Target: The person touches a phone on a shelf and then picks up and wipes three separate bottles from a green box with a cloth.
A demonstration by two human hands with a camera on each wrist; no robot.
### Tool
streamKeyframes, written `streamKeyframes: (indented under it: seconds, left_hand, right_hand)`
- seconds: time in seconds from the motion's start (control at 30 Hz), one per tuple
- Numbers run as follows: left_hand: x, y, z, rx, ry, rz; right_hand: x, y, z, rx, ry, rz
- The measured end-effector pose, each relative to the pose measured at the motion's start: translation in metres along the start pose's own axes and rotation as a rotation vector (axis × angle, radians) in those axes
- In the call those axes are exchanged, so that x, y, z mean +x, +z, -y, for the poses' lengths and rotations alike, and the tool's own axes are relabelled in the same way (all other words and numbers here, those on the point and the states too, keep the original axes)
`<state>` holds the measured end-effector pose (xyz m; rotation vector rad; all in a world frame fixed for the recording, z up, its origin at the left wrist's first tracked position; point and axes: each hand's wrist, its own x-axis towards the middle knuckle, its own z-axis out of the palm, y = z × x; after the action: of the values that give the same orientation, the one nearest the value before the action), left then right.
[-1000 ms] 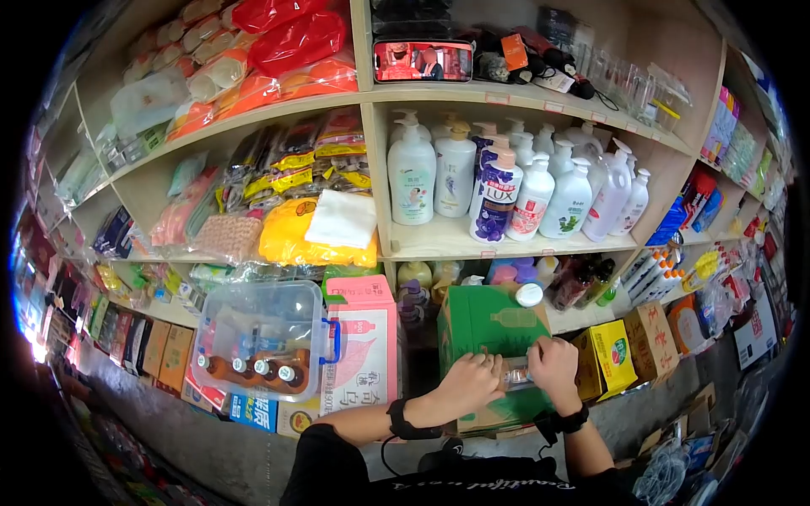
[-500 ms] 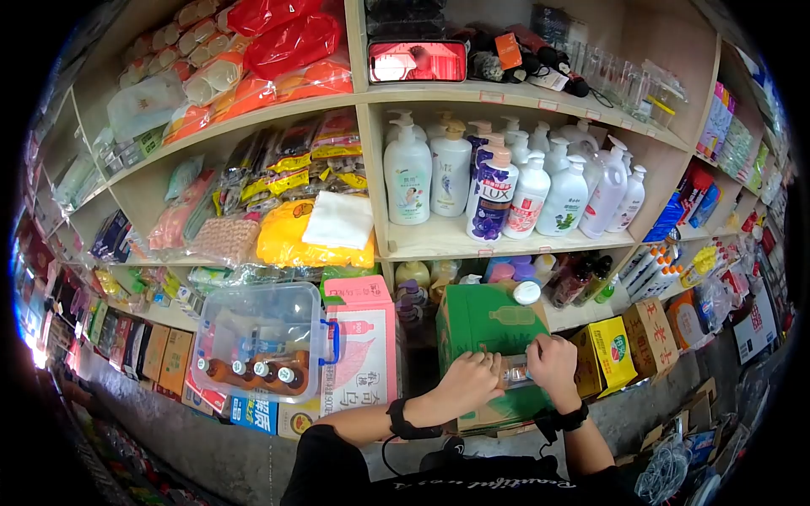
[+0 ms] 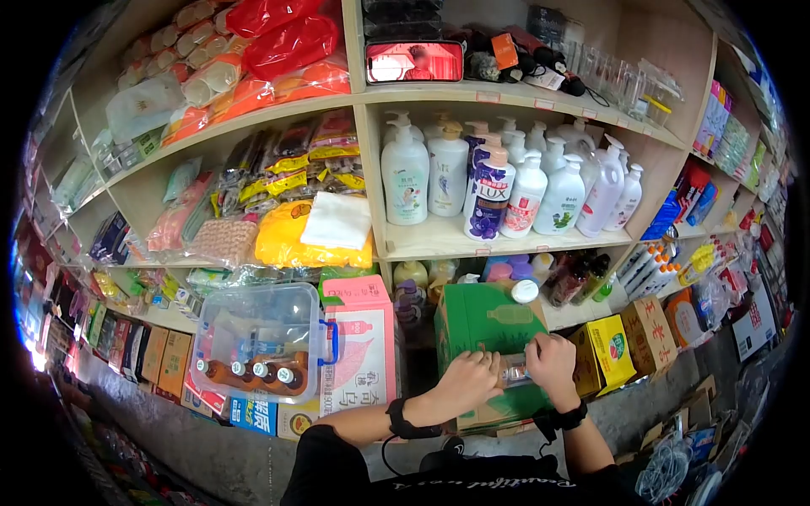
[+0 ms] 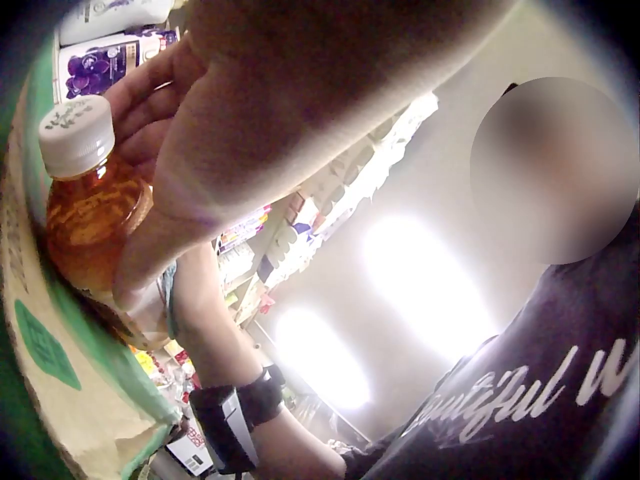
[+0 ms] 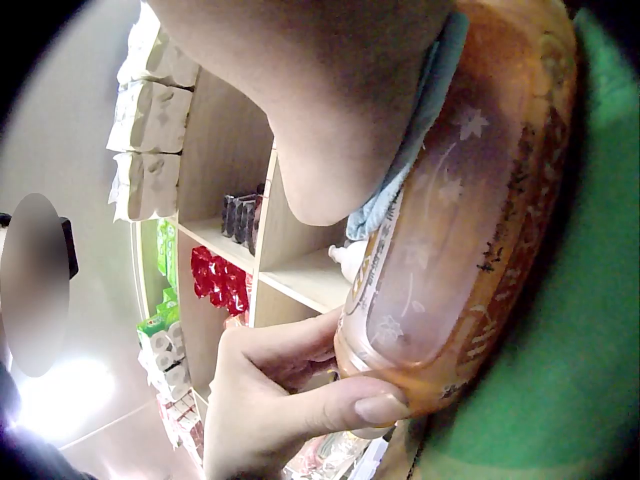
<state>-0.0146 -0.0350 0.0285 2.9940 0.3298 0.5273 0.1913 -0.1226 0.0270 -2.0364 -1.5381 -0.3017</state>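
Head view shifted slightly; btl (image 5: 450, 250) held btwn both hands (image 3: 471, 381) (image 3: 553, 371).

Can't see most of the bottle (image 3: 513, 372) from the head cam, lost behind left hand (image 3: 466, 381) and right hand (image 3: 553, 368). Can't read the tags (image 3: 488, 97), way too tiny, or the full shirt lettering (image 4: 540, 388), chopped in the left wrist view.

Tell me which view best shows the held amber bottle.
The right wrist view: the bottle looms largest there, its printed side plain. The left wrist view shows its white cap and shoulder; the head view shows only a small part between the left hand and right hand.
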Motion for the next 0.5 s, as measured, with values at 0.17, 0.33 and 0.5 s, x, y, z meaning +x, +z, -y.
streamKeyframes:
  seconds: [0.17, 0.33, 0.5]
  left_hand:
    - [-0.0006, 0.0011, 0.0, 0.018, -0.002, -0.01]
    - [-0.0002, 0.0014, -0.0002, 0.007, -0.002, -0.01]
    - [-0.0005, 0.0008, 0.0004, 0.008, 0.005, -0.026]
  right_hand:
    - [0.0006, -0.0027, 0.0033, -0.009, 0.002, 0.001]
    - [-0.0004, -0.0012, 0.0015, -0.014, 0.008, 0.006]
    - [-0.0002, -0.0021, 0.0027, 0.0, 0.007, -0.01]
